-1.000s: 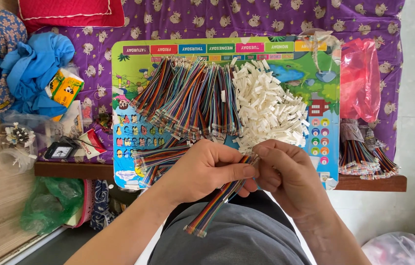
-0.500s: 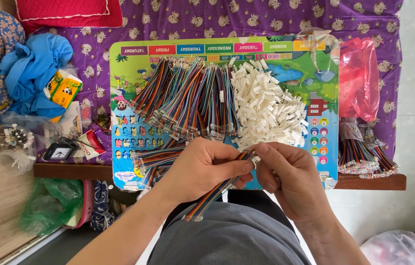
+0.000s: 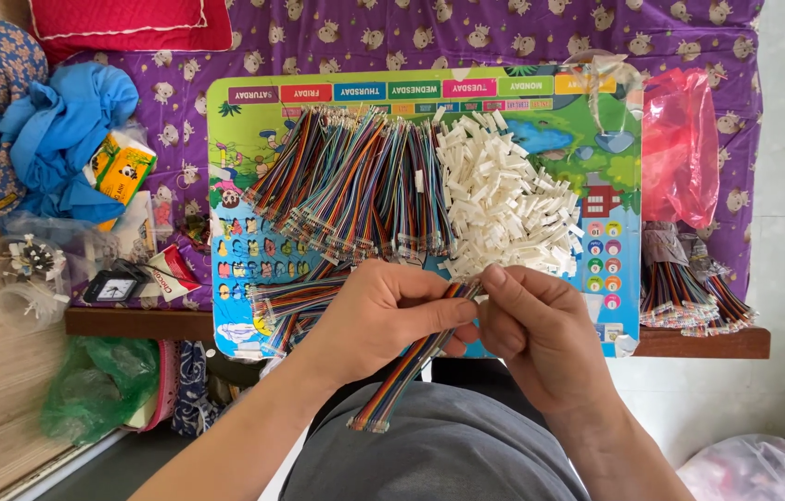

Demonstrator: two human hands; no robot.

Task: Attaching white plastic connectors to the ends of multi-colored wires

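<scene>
Both hands were closed on a rainbow ribbon cable (image 3: pixel 406 371) held over the bed's near edge: the left hand (image 3: pixel 383 320) gripped its upper length, the right hand (image 3: pixel 536 339) pinched its top end. Light and limp, it seemed best held near the end.

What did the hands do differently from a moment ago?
Hardly anything. The left hand and right hand still pinch the top end of the same rainbow cable, fingertips working close together; its lower end still hangs over the lap. The cable pile, white connectors and board lie as before.
</scene>
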